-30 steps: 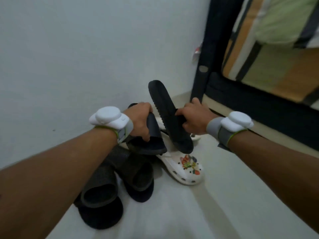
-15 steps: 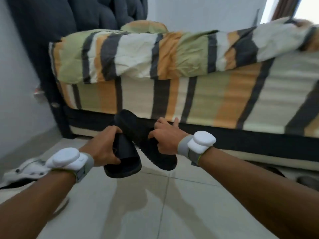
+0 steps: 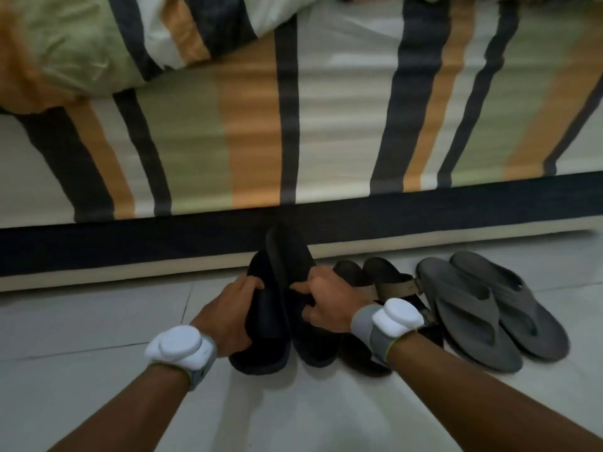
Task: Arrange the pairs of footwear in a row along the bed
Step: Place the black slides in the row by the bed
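Black slides: left one (image 3: 264, 324) gripped by left hand (image 3: 228, 316), right one (image 3: 298, 288) gripped by right hand (image 3: 329, 303), heels at the floor (image 3: 98, 321) beside the bed's lower edge (image 3: 130, 246). Alongside, brown strapped sandals (image 3: 388, 282) partly hidden behind the right wrist; grey flip-flops (image 3: 489, 308) beyond. Blurred throughout.

The floor (image 3: 98, 321) is pale tile with thin grout lines, running up to the bed (image 3: 326, 125), whose dark base strip meets it along the back. On the tiles, near that base, footwear lies side by side: two black slides (image 3: 261, 350), heels on the floor and toes tipped up; just right of them a pair of dark sandals (image 3: 381, 275) with tan straps; then grey flip-flops (image 3: 489, 308) flat, touching each other.
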`<action>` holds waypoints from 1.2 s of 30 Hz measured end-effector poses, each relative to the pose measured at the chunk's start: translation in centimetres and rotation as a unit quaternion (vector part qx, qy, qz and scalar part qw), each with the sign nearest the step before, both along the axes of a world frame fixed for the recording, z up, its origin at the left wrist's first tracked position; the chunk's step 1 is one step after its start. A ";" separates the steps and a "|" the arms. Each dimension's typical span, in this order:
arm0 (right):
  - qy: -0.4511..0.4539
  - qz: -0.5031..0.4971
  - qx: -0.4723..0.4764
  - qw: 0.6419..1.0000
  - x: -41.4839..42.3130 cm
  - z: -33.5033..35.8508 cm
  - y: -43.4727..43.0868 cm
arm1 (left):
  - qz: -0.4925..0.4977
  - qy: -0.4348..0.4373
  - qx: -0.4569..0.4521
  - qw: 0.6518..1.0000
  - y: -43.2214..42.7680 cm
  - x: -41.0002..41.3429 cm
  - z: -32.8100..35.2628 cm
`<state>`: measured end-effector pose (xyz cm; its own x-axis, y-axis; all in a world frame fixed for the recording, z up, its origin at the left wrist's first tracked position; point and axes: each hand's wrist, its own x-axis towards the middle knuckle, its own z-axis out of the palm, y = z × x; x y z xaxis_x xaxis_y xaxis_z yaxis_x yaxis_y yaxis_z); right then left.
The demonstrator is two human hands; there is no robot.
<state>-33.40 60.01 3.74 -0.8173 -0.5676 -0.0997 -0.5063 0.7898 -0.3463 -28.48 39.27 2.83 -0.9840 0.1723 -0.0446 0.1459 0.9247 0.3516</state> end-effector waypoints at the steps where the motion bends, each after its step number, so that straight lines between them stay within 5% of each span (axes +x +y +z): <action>1: -0.006 0.000 0.003 1.000 -0.3 -1.1 0.1 | -0.004 -0.005 -0.011 1.000 0.4 -0.4 -0.9; 24: -0.179 -0.077 0.085 0.977 -4.6 -7.8 -5.7 | 0.019 -0.048 -0.048 0.997 -1.3 -2.6 -8.9; 36: -0.165 -0.089 0.065 0.980 -6.8 -9.0 -6.0 | 0.006 -0.035 -0.059 0.998 -1.2 -4.2 -9.1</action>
<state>-40.24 54.00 -5.23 -0.8134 -0.3836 -0.4373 -0.2334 0.9038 -0.3588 -32.72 38.09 -6.30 -0.9796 0.1508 -0.1331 0.1141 0.9614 0.2502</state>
